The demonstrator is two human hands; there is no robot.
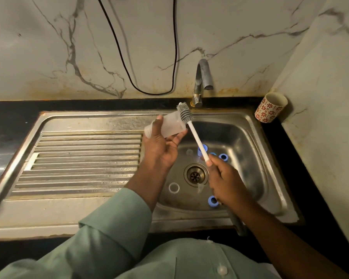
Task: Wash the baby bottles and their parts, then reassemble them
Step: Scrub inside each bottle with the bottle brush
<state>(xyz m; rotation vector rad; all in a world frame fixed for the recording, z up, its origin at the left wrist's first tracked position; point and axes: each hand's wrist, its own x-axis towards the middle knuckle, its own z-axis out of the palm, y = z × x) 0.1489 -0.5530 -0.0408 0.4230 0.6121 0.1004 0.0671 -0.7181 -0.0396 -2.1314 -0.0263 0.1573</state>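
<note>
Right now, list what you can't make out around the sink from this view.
- Head view: blue ring in the basin, partly hidden by the right hand.
- Blue part behind the brush handle: shape unclear.
- Clear bottle: the left hand fingers cover its middle; contents unreadable.
- Small clear piece by the drain: too faint to identify.

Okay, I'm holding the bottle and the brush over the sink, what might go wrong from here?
1. The left hand grips the clear plastic bottle tilted over the steel sink basin; if wet, it may slip and drop.
2. The right hand holds the white long-handled brush at its far end, so the grey bristle head may wobble and miss the bottle's mouth.
3. The small clear ring lies near the open drain and could wash towards it.
</note>
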